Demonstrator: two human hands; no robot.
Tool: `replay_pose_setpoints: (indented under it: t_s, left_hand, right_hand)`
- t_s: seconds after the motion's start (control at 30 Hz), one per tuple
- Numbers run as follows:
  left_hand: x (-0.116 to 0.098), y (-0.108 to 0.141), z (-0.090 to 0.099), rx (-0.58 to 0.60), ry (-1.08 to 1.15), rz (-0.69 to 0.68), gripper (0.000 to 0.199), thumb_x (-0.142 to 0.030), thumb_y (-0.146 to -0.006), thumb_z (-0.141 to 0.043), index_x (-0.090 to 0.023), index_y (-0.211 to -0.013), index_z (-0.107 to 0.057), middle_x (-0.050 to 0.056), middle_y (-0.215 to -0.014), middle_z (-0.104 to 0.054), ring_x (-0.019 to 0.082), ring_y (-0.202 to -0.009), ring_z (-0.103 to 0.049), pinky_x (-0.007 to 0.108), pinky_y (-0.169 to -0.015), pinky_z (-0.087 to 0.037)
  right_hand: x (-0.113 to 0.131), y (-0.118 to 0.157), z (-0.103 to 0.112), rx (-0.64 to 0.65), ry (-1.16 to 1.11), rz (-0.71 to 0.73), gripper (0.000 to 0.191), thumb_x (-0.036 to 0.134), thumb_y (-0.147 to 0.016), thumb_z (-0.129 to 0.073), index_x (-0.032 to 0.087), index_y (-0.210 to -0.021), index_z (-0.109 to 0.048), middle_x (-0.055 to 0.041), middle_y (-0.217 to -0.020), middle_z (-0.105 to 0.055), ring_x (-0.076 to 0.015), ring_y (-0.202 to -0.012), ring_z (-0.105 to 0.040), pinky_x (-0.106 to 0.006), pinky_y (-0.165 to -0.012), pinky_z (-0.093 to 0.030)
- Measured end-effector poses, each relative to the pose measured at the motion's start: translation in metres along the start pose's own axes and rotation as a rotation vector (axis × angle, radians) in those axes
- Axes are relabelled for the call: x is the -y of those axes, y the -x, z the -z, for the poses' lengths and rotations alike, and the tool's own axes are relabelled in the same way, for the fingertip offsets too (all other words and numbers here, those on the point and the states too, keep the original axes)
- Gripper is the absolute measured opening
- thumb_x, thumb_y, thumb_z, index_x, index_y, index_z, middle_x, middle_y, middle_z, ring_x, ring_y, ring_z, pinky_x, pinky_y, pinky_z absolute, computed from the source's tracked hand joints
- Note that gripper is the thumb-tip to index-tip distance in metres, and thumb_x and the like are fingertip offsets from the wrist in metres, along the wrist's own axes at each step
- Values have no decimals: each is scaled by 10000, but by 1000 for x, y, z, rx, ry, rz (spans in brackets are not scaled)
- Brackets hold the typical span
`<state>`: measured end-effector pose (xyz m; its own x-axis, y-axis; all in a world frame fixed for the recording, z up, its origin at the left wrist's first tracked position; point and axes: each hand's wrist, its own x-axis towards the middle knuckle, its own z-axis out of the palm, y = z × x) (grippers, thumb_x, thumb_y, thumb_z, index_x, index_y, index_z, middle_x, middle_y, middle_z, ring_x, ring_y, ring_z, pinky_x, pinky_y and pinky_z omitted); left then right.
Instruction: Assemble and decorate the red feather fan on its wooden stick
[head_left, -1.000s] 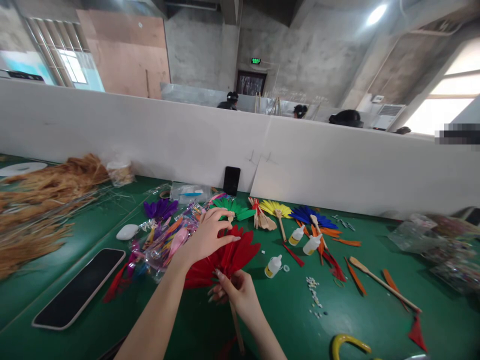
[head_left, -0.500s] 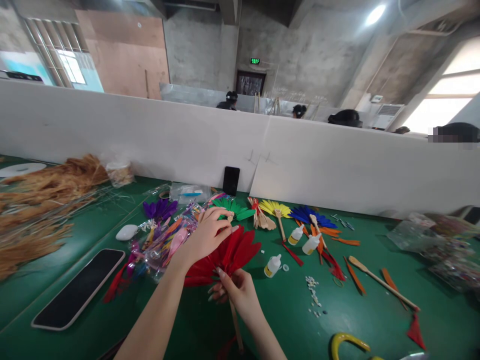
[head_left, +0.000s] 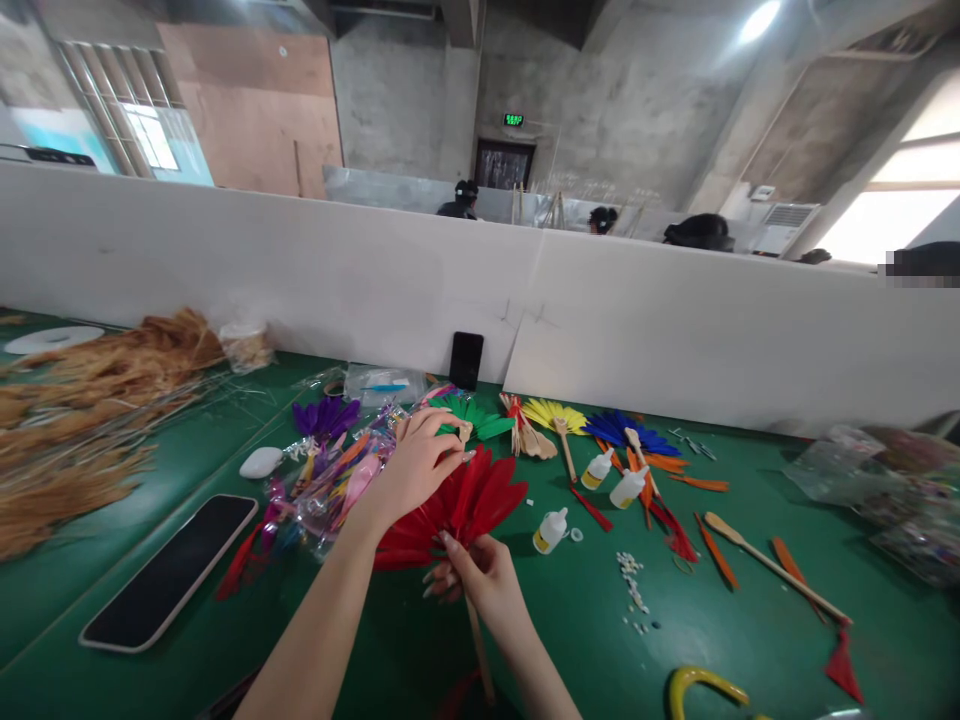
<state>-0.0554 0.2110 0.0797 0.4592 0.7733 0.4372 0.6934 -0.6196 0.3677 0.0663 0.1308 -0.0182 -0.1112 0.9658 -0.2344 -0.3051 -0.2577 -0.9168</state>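
My right hand [head_left: 480, 580] is closed round the base of a red feather fan [head_left: 491, 495], thumb on top of it, and a thin wooden handle [head_left: 480, 645] points down below the hand. Over the upper left of the red feathers, my left hand [head_left: 424, 455] is bent with thumb and fingers apart; whether it touches the feathers I cannot tell. Behind the red fan lie a green feather fan [head_left: 487, 425], a yellow one [head_left: 555, 412] and a blue one [head_left: 622, 430]. A purple feather fan [head_left: 326, 418] rests to the left.
Small white glue bottles [head_left: 550, 530] stand right of my hands, near scattered white bits [head_left: 631, 580]. A phone [head_left: 172, 570] lies left, another phone [head_left: 466, 360] leans on the white partition [head_left: 375, 285]. Packaged feathers [head_left: 352, 490], fibre bundles [head_left: 150, 350] and a yellow curved handle [head_left: 705, 685] are around.
The whole view has shifted slightly, so things appear a little further right. Both hands keep nearly the same pose on and over the red feather fan.
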Motion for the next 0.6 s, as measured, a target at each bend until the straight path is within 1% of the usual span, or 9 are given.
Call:
replay_pose_setpoints:
  t_s: [0.17, 0.27, 0.37, 0.43, 0.47, 0.53, 0.6]
  left_hand:
    - [0, -1, -1, -8, -7, -12, 205, -256, -879, -491, -209, -725, -619, 16, -1136, -554, 229, -1196, -373, 441, -1012, -291]
    - [-1, -2, -2, -23, -11, 3, 177, -277, -885, -484, -218, -801, -627, 22, -1142, -547, 228, -1191, -380, 428, -1005, -300]
    - [5, -1, 0, -111, -23, 49, 191, -312, -902, -451, -240, -907, -628, 28, -1152, -537, 229, -1182, -386, 422, -1005, -292]
    - [14, 0, 2, -173, -42, 98, 198, -341, -899, -457, -252, -929, -631, 33, -1152, -533, 233, -1179, -384, 428, -1007, -282]
    - [19, 1, 4, -184, -43, 120, 196, -362, -887, -476, -255, -930, -635, 35, -1151, -531, 236, -1180, -383, 432, -1010, -278]
    - [28, 3, 7, -141, -11, 140, 209, -408, -855, -519, -261, -929, -648, 38, -1164, -520, 243, -1193, -376, 441, -1016, -275]
    - [33, 4, 9, -55, 50, 134, 223, -436, -834, -538, -264, -901, -664, 36, -1182, -510, 247, -1204, -373, 448, -1023, -271]
  right_hand:
    - [-1, -1, 1, 0, 5, -1, 492, 582, -610, -689, 119, -664, -532, -68, -530, -662, -146, -431, -625, -187, -371, -444]
    - [-1, -1, 1, 9, 3, -4, 497, 586, -610, -687, 118, -682, -537, -62, -522, -658, -154, -437, -632, -187, -368, -443]
    - [0, -1, 1, 4, -4, -1, 507, 593, -597, -692, 118, -680, -534, -60, -510, -651, -163, -432, -632, -190, -361, -431]
    - [0, -1, 1, -2, -14, 6, 513, 595, -593, -694, 116, -683, -536, -64, -514, -653, -161, -429, -629, -189, -360, -425]
    - [0, -1, 2, -3, -19, 7, 515, 596, -591, -695, 115, -687, -538, -66, -514, -654, -159, -428, -627, -189, -360, -424]
    - [1, -1, 2, -5, -25, 3, 522, 600, -585, -697, 114, -695, -540, -67, -512, -655, -155, -421, -622, -190, -360, -426]
    - [1, -1, 2, -4, -26, -3, 525, 603, -578, -699, 114, -689, -540, -72, -513, -658, -152, -416, -619, -189, -359, -428]
